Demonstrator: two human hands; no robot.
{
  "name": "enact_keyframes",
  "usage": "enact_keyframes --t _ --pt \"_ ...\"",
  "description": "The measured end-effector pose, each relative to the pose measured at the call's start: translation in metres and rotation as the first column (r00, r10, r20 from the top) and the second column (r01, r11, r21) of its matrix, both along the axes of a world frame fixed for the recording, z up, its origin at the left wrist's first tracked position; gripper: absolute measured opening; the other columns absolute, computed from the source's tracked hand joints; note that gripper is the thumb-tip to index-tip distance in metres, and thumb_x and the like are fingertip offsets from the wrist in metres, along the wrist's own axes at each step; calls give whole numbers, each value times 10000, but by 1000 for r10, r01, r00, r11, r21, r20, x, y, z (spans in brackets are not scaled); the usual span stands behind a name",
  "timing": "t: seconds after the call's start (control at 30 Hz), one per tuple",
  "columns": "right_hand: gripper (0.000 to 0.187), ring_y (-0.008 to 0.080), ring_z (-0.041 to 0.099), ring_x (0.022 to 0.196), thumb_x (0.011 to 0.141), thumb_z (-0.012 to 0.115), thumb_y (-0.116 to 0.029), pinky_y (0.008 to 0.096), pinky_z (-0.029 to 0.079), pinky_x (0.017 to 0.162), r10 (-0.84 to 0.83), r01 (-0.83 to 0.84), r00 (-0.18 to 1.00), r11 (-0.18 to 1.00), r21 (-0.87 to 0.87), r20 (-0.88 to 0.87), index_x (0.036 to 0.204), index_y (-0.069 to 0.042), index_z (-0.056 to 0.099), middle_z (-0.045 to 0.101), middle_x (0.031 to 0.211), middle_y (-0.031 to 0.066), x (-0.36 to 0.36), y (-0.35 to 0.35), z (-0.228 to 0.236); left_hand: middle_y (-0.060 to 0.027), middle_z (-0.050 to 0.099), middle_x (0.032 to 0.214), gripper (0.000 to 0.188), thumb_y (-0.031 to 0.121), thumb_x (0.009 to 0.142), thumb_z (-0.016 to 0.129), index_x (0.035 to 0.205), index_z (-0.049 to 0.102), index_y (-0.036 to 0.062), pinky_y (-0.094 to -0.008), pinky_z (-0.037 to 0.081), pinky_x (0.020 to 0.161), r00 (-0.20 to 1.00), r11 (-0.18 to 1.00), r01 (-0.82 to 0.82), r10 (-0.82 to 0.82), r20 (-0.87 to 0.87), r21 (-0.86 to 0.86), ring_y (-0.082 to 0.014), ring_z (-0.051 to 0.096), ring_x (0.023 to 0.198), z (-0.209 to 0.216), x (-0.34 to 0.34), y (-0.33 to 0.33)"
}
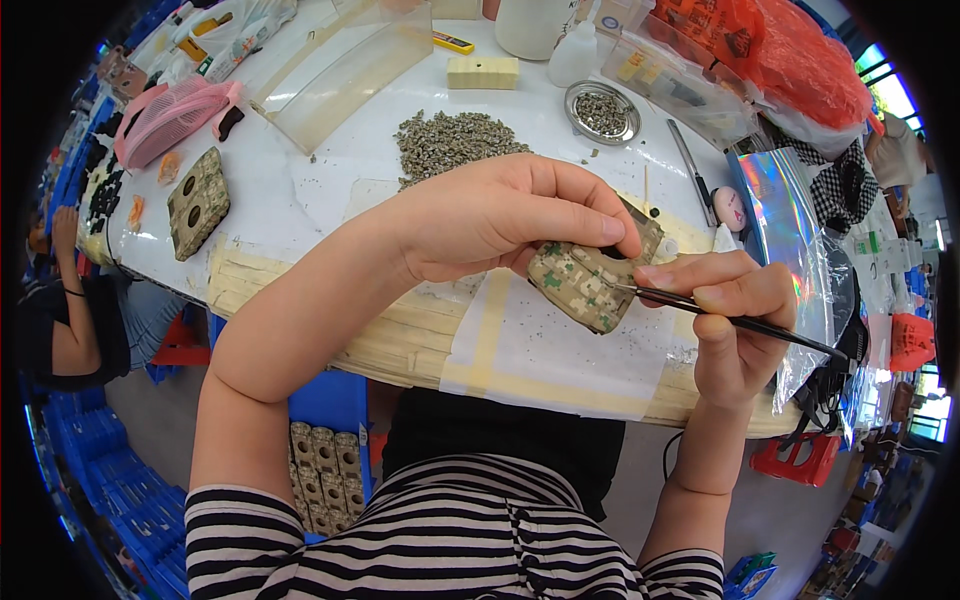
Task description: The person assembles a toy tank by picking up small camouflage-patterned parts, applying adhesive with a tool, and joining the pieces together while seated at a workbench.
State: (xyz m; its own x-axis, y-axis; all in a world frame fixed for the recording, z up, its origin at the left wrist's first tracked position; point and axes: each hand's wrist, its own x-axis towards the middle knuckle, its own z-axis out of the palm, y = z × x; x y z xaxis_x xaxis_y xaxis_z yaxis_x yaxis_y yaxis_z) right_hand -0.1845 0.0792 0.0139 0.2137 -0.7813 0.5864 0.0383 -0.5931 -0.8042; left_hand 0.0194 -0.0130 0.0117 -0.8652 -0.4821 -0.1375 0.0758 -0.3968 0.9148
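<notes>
My left hand (500,205) grips a camouflage-patterned casing (580,285) by its upper part, thumb and fingers closed on it. The casing is held tilted above a white sheet (530,360) taped to the table. In my right hand (745,310) are dark tweezers (785,332), pinched between thumb and fingers. Their thin metal tip meets the casing's face near its right edge; whether it holds anything is too small to tell. Beyond my left hand lies a heap of small metal parts (455,140). A second camouflage casing (198,205) with two round holes lies to the left.
A round metal dish (571,118) holds more small parts. Behind stand a cream block (482,73), a white squeeze bottle (573,60) and clear plastic boxes (690,85). Red bags (810,70) sit far right. Below the table, a blue bin (330,395) holds several camouflage casings. Another person's arm (70,300) shows at left.
</notes>
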Motion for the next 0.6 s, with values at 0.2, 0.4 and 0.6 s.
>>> enact_keyframes --t 0.2,0.4,0.6 --pt "212 313 648 846 837 645 -111 377 548 758 1 -1 1000 1000 8 31 894 13 483 612 897 237 2 -1 0 -3 624 930 186 194 885 583 951 641 30 -203 414 798 1000 1000 -1 1 1 -19 -56 544 875 -1 1 0" --pt "278 306 647 804 867 623 -219 380 554 753 -61 59 997 998 20 56 938 -1 466 610 887 235 -6 0 5 4 624 925 185 194 889 580 959 639 33 -184 435 738 1000 1000 -29 29 -11 -7 -44 554 838 3 1 0" --pt "293 268 636 744 911 553 -267 324 539 614 -166 175 983 975 -134 77 992 -7 444 606 824 210 -19 -9 0 -22 629 967 231 216 931 508 1029 613 34 -206 505 748 984 983 -177 176 -30 -50 -67 609 852 7 6 -8"
